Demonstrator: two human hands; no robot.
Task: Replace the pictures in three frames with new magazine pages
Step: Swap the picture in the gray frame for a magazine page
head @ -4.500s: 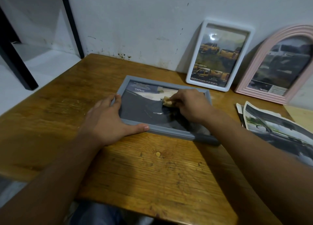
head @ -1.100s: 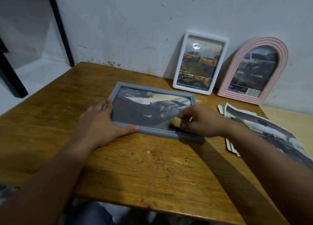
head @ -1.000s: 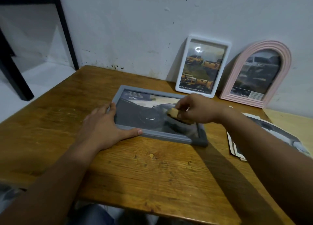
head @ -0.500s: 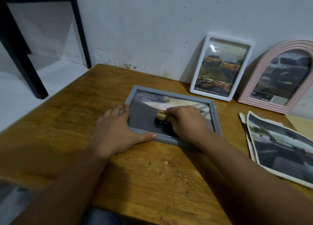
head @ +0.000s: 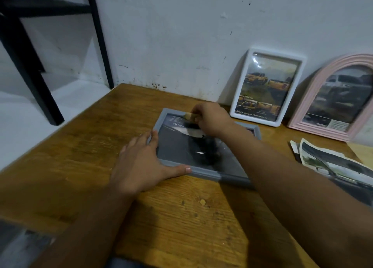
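1. Grey frame (head: 203, 172) lies flat and face up on the wooden table (head: 84, 146), straight ahead of us between our two forearms, with a dark car page behind its glass.
2. Its long axis runs left to right and skews a little, so the left end sits farther from us than the right end.
3. Our left hand (head: 141, 163) is spread flat at the near-left corner, fingers along the short left edge and thumb laid along the near long rail, pinning the frame down.
4. Our right hand (head: 212, 119) reaches across the glass to the far-left corner, where its curled fingers pinch a small tan block (head: 190, 116); we cannot tell what the block is.
5. We judge the coming stroke must run back along the long axis, from far-left toward the near-right, and the right hand is the one placed to make it.
6. The left hand is nearer to us and stays clear of that path.
7. The white frame (head: 240, 90) and the pink arched frame (head: 308, 98) lean on the wall behind, both already holding car pages.
8. Loose pages (head: 327, 163) lie to the right, apart from the grey frame.
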